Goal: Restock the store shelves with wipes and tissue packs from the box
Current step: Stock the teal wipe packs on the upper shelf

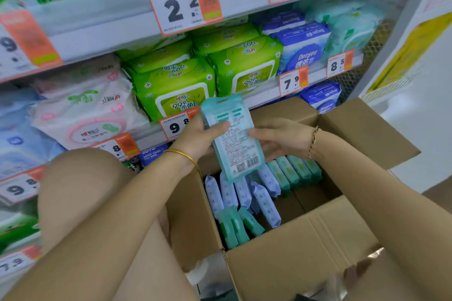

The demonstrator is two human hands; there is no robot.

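Observation:
A flat teal wipes pack (234, 139) with a barcode on its back is held upright above the open cardboard box (288, 252). My left hand (200, 134) grips its left edge, thumb across the printed back. My right hand (276, 139) holds its right side from behind, fingers on the pack. Inside the box stand several pale blue tissue packs (244, 193), a row of green packs (293, 171) at the far side and more green packs (234, 225) at the near left. The shelf (264, 95) just behind the box carries green wipes packs (176, 88).
Pink and white packs (85, 110) lie left on the shelf, blue Deeyeo packs (303, 49) to the right. Orange price tags (292, 82) hang along the shelf edges. A blue pack (322, 98) sits on the lower shelf behind the box flap. My knee (80, 193) is at left.

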